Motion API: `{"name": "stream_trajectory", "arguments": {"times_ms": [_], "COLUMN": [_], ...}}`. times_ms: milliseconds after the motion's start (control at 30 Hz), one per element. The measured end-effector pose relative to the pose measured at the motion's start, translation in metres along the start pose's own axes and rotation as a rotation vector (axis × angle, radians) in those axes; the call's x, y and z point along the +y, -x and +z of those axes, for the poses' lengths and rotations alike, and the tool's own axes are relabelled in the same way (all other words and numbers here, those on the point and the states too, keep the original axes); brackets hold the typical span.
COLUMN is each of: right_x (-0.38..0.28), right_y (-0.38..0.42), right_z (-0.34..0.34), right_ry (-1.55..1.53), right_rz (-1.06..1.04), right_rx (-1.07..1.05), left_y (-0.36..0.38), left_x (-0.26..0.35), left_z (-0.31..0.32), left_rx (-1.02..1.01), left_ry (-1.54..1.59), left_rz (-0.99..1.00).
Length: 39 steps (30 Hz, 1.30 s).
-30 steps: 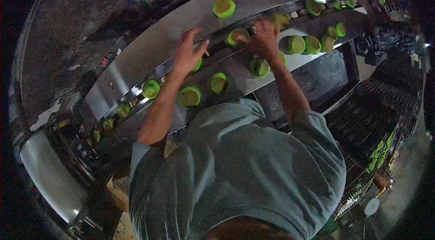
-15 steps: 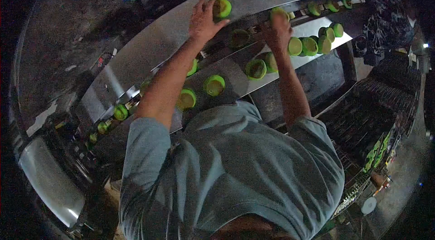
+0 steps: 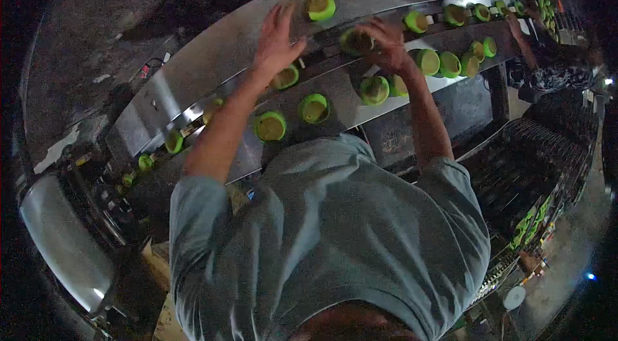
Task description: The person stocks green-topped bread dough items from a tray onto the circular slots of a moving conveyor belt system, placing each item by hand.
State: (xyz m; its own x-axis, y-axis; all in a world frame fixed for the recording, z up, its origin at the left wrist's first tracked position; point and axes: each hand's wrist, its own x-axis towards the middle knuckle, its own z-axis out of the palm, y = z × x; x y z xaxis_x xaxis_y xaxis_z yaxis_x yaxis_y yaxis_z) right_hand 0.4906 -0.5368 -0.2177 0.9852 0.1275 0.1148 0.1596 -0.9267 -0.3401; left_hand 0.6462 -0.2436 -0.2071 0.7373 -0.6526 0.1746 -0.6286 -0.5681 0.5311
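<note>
My left hand (image 3: 278, 48) hovers over the metal table (image 3: 212, 45) with its fingers spread and nothing in them. Just right of its fingertips lies a round lime-green cup-shaped piece (image 3: 320, 7) with a brownish face. My right hand (image 3: 389, 46) reaches over the conveyor track, fingers apart, its fingertips overlapping the edge of a darker green cup-shaped piece (image 3: 356, 41). Below my left hand, another green piece (image 3: 286, 77) sits on the track. Closer to my body are two more pieces, one on the left (image 3: 270, 127) and one on the right (image 3: 314, 109).
Several green pieces (image 3: 450, 65) stand in a row along the near ledge at right. More ride the track (image 3: 438, 20) towards the far right, where another person's arm (image 3: 523, 45) reaches in. A rounded metal housing (image 3: 67, 248) stands at lower left.
My right hand has left one green piece on the track and moved left to the darker one. My left hand has drawn slightly away from the piece on the table. The view has shifted a little.
</note>
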Motion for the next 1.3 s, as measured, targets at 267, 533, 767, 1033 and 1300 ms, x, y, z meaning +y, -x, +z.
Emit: {"name": "stream_trajectory", "arguments": {"times_ms": [267,533,767,1033,1300], "right_x": [0.037,-0.067,-0.020,-0.079,-0.053], "right_y": [0.007,-0.014,-0.004,-0.016,-0.009], "right_z": [0.008,0.031,0.024,0.039,0.017], "right_ry": [0.268,0.361,0.452,0.226,0.060], "right_rz": [0.351,0.300,0.357,0.305,0.526], "right_rx": [0.056,0.146,0.050,0.203,0.066], "left_y": [0.140,0.205,0.252,0.278,0.296], "left_x": [0.009,0.013,-0.019,-0.015,-0.018], "left_z": [-0.041,-0.082,-0.099,-0.113,-0.108], "left_rx": [0.060,0.158,0.346,0.298,0.310], "left_ry": [0.246,0.302,0.345,0.234,0.367], "left_rz": [-0.092,-0.310,-0.326,-0.412,-0.519]}}
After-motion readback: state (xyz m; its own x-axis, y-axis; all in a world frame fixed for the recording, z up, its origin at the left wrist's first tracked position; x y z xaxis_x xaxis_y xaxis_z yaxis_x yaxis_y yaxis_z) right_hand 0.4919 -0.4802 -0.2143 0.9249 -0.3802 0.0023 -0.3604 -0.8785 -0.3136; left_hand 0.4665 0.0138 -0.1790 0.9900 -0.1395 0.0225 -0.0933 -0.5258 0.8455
